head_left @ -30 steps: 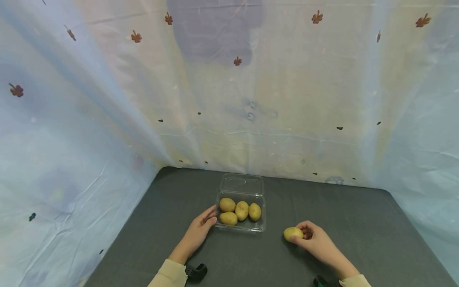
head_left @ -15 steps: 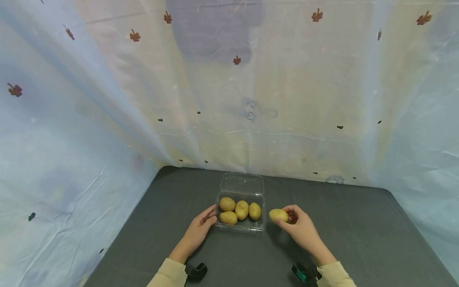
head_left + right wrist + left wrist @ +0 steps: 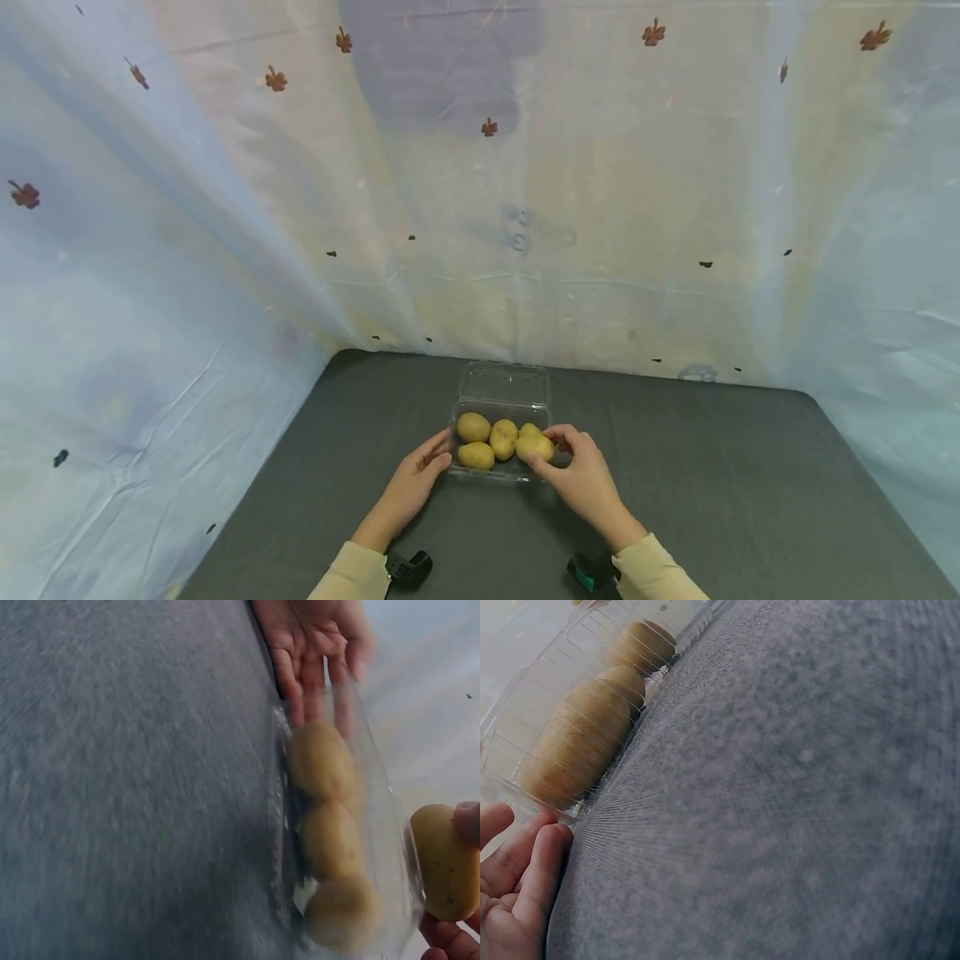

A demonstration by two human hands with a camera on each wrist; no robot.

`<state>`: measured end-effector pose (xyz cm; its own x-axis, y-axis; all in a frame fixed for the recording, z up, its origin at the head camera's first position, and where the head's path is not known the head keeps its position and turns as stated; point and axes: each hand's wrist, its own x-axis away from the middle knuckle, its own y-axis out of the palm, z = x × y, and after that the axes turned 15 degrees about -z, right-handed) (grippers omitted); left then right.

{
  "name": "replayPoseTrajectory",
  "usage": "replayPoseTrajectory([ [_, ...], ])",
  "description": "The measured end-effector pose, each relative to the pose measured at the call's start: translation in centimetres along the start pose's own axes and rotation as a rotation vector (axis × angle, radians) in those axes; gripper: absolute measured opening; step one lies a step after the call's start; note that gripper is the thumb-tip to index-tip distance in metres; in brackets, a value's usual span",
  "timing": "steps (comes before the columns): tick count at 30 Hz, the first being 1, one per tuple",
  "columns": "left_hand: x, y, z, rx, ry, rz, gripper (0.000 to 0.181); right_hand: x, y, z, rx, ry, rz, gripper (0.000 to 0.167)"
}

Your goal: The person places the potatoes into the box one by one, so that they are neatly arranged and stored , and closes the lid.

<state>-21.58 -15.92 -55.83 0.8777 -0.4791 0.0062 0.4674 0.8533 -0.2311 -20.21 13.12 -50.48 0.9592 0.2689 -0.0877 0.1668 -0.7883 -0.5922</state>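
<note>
At the left, a pale sleeve and a black wristband lead to the person's left hand, whose fingers are extended, with the tips at the left end wall of a clear plastic clamshell. It steadies rather than clasps the box, so a knock from the other side could slide the light plastic over the dark grey tablecloth. The hinged lid lies folded back on the far side; a jolt might swing it forward.

Inside the tray, a rear-left potato sits behind a front-left potato; next comes a middle potato, then a right-end potato, partly hidden. Over that right end is the held potato, in front of the right-end one in the head view; whether the two touch cannot be told.

The person's right hand pinches the held potato between thumb and fingers. The likeliest trouble is its underside or the fingers catching the right rim, which would tip or shift the tray. Released too high, the smooth, rounded potato could bounce off the right-end one and roll out; pressed down hard, it could wedge its neighbours against the thin walls
</note>
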Motion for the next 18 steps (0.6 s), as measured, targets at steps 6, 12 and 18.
replayPoseTrajectory([
  [6, 0.2, 0.0, 0.8, 0.006, 0.000, -0.013, 0.054, -0.9, 1.5, -0.2, 0.034, -0.009, -0.061, 0.045],
  [12, 1.0, 0.0, 3.3, 0.010, -0.006, -0.046, 0.053, -1.4, 1.9, -0.3, 0.103, -0.033, -0.112, 0.038],
  [18, 0.9, -0.1, 3.1, 0.007, -0.005, -0.046, 0.053, -1.6, 1.4, -0.7, 0.158, -0.037, -0.170, 0.040],
])
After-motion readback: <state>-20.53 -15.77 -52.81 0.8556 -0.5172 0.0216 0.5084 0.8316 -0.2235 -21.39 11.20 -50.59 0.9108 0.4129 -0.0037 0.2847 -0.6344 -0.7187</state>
